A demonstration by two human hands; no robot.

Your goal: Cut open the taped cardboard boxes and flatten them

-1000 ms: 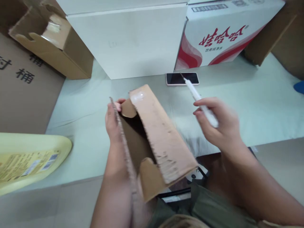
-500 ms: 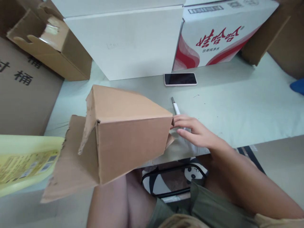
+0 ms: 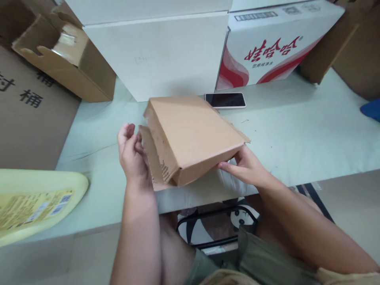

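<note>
Right hand (image 3: 245, 166): clamped on the cardboard box (image 3: 196, 130) at its near right corner, the thumb along the near side and the other fingers mostly hidden behind and under the edge.
Left hand (image 3: 132, 156): raised at the left side of the box, fingers loosely curled beside a torn flap (image 3: 151, 154); whether it grips the flap, I cannot tell.
Cardboard box: between the two hands, over the table (image 3: 297, 138), tilted, with a broad plain face up and the flap standing out at the left.
Phone (image 3: 230, 101): flat on the table, screen up, just beyond the box, which hides its left end.
White boxes: beyond the phone, a plain one (image 3: 166, 59) on the left and a red-printed one (image 3: 273, 55) against it on the right.
Left side: an open brown carton (image 3: 95, 75) at the back, a big carton with black characters (image 3: 32, 122) beside it, and a yellow container (image 3: 44, 202) nearer.
Right edge: a blue object (image 3: 371, 110), only partly in view.
Below the table edge: a panda print (image 3: 239, 217) and a black bar (image 3: 213, 241).
</note>
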